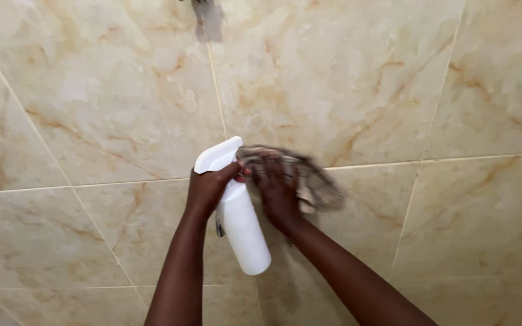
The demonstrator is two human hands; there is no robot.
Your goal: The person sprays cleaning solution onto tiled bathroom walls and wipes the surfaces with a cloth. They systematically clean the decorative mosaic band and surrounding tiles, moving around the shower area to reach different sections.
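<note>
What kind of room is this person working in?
Probably a bathroom or shower: glossy beige marble-look wall tiles with grout lines, a white plastic spray bottle in the left hand, a brownish patterned cloth under the right hand.

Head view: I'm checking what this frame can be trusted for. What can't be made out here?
- Spray bottle nozzle: hidden by the cloth and left hand.
- Right hand fingers: their tips are buried in the cloth.
- Grey fitting on the tiled wall: cut off by the top edge.

Soft even light, slight motion blur.
</note>
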